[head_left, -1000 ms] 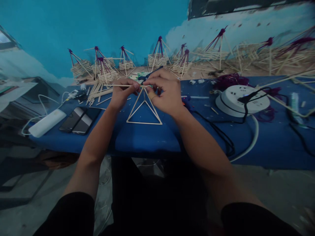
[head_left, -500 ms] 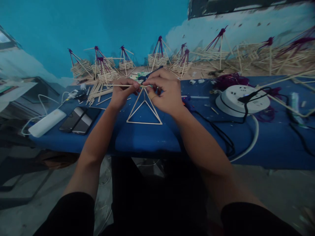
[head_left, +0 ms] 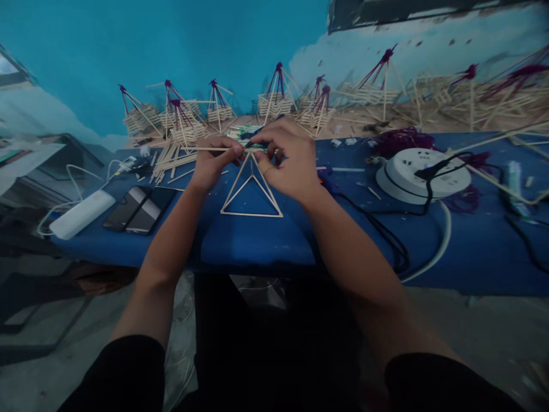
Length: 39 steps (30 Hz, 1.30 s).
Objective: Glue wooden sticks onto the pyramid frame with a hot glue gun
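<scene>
A small pyramid frame of thin wooden sticks (head_left: 251, 197) stands on the blue cloth-covered table (head_left: 266, 240). My left hand (head_left: 213, 162) pinches the frame's apex together with a loose horizontal stick (head_left: 201, 149) that juts left. My right hand (head_left: 288, 159) is closed at the same apex from the right, fingers curled round dark thread that I can barely make out. Both hands meet at the top of the frame.
Loose sticks (head_left: 171, 160) lie left of the hands. Two phones (head_left: 139, 209) and a white power bank (head_left: 81, 213) sit at the left. A round white socket hub (head_left: 422, 173) with cables is right. Finished stick models with purple yarn (head_left: 274, 97) line the back.
My right hand's fingers have shifted slightly at the apex, the index finger curling lower. The frame and my left hand have stayed in place.
</scene>
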Available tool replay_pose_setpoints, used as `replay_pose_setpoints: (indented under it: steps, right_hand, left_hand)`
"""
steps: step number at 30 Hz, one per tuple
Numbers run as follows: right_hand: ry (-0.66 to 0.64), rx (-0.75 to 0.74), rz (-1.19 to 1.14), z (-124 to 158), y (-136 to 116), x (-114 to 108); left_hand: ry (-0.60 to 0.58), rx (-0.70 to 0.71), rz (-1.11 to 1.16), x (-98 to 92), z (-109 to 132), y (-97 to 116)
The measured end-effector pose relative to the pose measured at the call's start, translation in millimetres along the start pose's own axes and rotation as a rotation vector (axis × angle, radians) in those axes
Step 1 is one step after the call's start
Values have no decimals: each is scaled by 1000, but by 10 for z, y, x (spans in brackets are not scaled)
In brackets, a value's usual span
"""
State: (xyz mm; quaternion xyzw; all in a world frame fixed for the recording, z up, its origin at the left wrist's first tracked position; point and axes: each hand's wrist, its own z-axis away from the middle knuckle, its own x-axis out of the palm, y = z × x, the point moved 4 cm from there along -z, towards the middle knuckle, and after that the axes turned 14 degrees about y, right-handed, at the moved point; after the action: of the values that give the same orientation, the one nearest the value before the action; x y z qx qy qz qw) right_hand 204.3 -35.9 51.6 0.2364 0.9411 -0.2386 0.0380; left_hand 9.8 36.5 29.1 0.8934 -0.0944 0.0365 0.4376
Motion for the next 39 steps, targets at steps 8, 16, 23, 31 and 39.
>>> replay_pose_setpoints:
  steps: [8, 16, 23, 31, 39]
  right_hand:
    - [-34, 1, -31, -7, -23, 4]
    - [-8, 9, 34, 6, -14, 3]
    - [5, 4, -16, -2, -15, 0]
    - [44, 14, 1, 15, 24, 9]
    - [44, -10, -4, 7, 7, 8]
  left_hand:
    - [4, -26, -11, -2, 6, 4]
    - [7, -33, 24, -5, -1, -2]
    - [7, -38, 29, 10, 8, 20]
    - [7, -41, 6, -4, 6, 2]
    - [1, -23, 24, -16, -2, -16]
